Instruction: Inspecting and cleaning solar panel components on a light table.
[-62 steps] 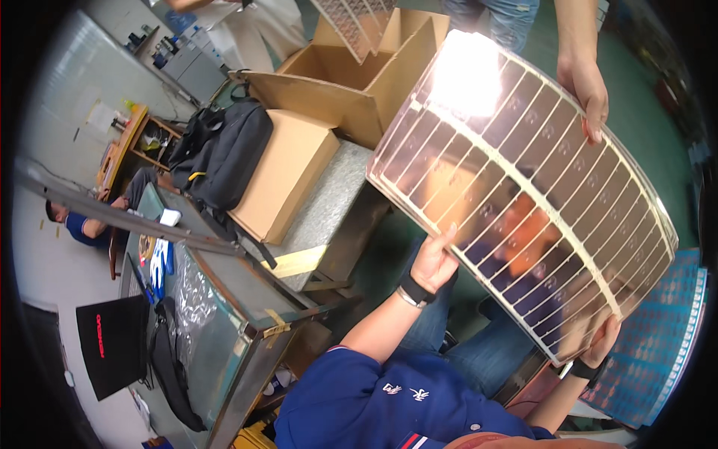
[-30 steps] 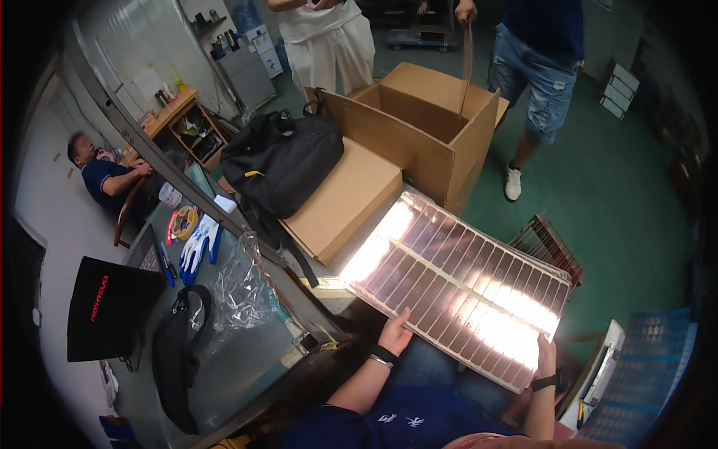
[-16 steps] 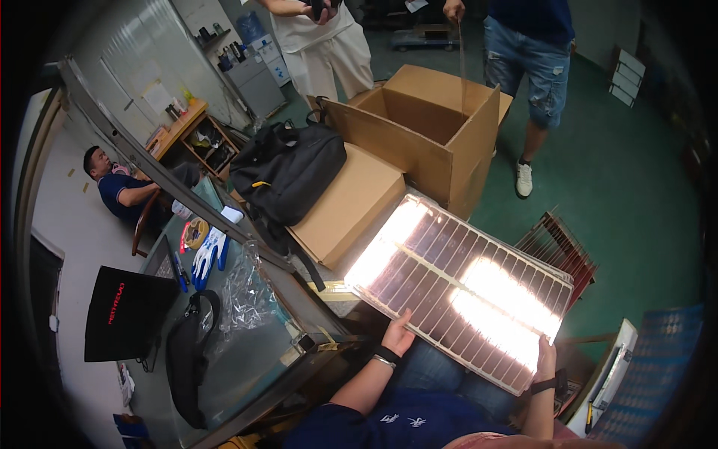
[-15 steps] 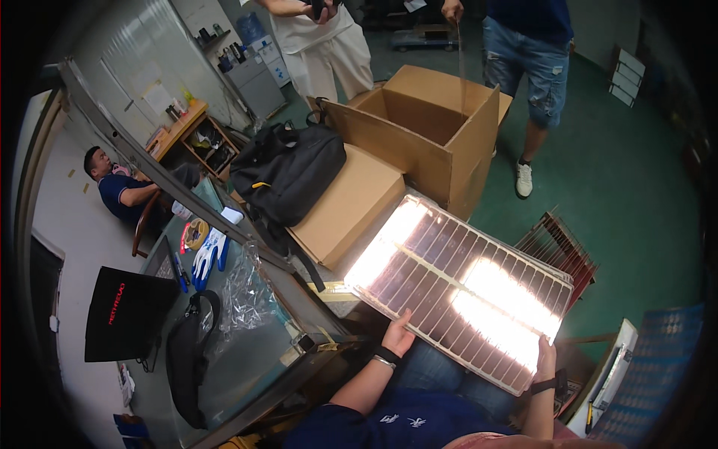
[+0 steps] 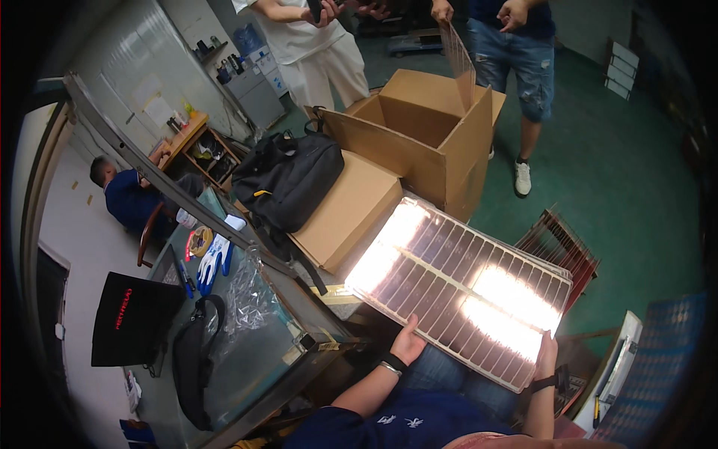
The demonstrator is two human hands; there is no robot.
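A rectangular glossy panel (image 5: pixel 434 288), divided by pale grid lines and glaring with reflected light, lies tilted in front of me; its exact kind is unclear. Around its near left edge is my left hand (image 5: pixel 407 343), thumb on top and fingers tucked beneath. My right hand (image 5: pixel 547 358) grips the panel's right end near the corner. Its far left corner reaches the cardboard boxes. Past the right edge, a rack-like stack of thin gridded pieces (image 5: pixel 557 247) stands low down.
A black backpack (image 5: pixel 288 179) rests on a closed cardboard box (image 5: pixel 351 213), beside an open carton (image 5: pixel 467 161). At left, a glass-topped table (image 5: pixel 254 359) holds a glove (image 5: pixel 215 262), plastic wrap and a black pouch (image 5: pixel 196 363). Two people stand beyond the carton; another sits left.
The standing person at right has tilted a thin sheet over the carton and brought a second hand into view. The seated person has turned away. My hands keep their hold, almost unmoved.
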